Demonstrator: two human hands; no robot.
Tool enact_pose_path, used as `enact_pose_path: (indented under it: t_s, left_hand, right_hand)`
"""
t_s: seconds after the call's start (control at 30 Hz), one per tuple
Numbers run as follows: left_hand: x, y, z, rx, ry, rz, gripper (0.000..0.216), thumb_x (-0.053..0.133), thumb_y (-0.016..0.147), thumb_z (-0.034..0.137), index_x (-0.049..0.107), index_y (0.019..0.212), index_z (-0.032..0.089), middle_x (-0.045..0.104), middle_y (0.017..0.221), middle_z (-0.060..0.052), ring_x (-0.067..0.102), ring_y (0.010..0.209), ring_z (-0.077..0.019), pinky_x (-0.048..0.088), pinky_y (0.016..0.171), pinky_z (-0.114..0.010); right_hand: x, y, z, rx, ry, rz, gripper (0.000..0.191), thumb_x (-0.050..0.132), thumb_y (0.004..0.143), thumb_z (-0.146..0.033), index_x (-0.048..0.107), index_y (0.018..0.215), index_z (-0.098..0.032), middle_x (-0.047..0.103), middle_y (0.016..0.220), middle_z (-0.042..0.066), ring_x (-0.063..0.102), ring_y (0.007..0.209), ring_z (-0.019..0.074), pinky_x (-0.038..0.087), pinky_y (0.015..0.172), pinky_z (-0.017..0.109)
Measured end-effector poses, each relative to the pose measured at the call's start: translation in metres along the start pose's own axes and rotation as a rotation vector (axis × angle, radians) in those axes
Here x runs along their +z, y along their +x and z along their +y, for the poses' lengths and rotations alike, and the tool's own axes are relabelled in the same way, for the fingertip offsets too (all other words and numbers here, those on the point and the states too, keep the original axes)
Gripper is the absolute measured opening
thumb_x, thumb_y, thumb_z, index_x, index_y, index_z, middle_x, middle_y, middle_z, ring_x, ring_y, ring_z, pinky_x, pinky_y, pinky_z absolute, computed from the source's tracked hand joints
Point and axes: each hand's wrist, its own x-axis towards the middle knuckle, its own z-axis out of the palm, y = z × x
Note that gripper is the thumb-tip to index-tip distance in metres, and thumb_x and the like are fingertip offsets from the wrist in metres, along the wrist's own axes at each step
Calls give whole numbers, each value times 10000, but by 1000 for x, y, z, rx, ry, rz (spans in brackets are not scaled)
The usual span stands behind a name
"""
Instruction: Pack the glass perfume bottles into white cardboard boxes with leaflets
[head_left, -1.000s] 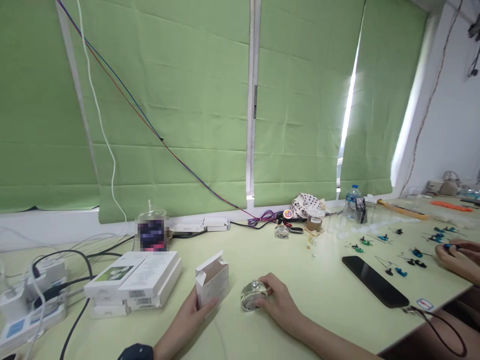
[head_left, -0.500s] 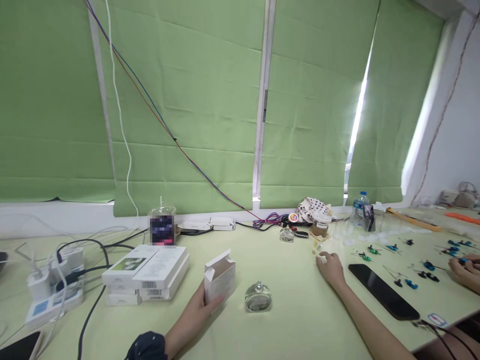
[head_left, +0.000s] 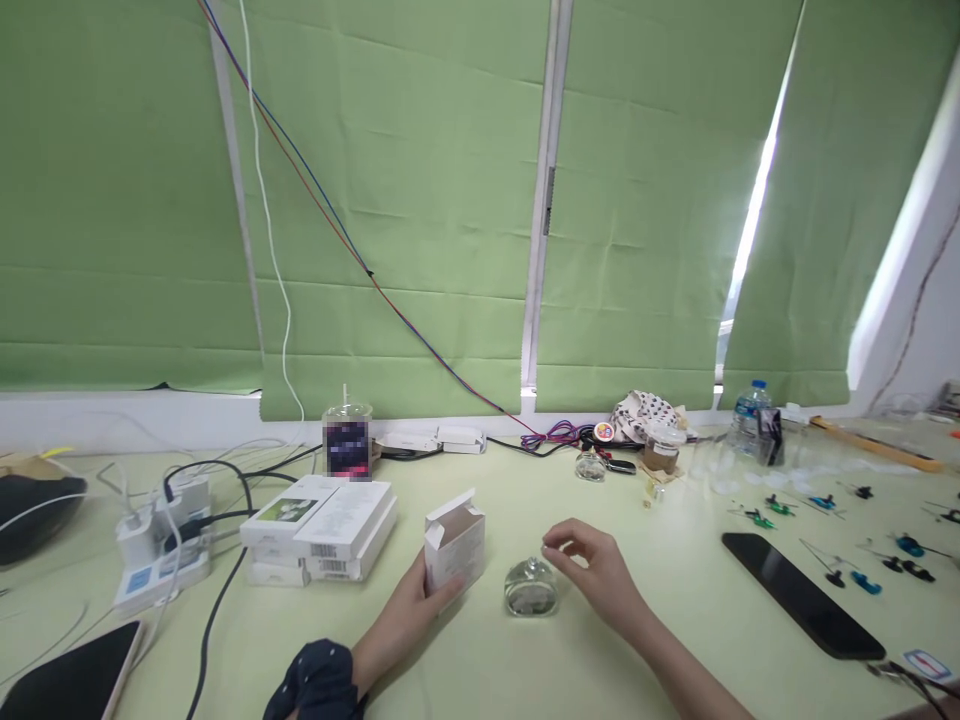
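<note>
My left hand (head_left: 405, 618) is closed round a small white carton (head_left: 455, 540) with its top flap open, standing on the pale table. Just to its right a squat clear glass bottle (head_left: 531, 590) rests on the table. My right hand (head_left: 596, 575) hovers at the bottle's right, thumb and forefinger pinched together just above the bottle's neck. What the pinch holds is too small to make out.
Stacked white boxes (head_left: 322, 525) and a power strip with cables (head_left: 161, 545) lie to the left, a dark phone (head_left: 71, 685) at the near left. A black phone (head_left: 802, 605), small blue and green clips (head_left: 825, 505), a jar (head_left: 661, 450) and a water bottle (head_left: 746, 410) sit to the right.
My right hand left the glass bottle, reached out to the right toward small items near the jar, and has come back pinched above the bottle. The view has swung left.
</note>
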Motion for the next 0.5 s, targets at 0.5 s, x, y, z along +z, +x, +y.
enact_pose_path:
  t_s: [0.5]
  left_hand:
    - [0,-1,0,11,38,-20,710,669,754,491,456,1346,161,528,1371,-137,491,1249,-318,347,1083,-441]
  right_hand:
    - [16,-5,-7,-165,-122,-80,85,542,854,-215,617,813,-207,625,838,46,589,758,165,493,650,284]
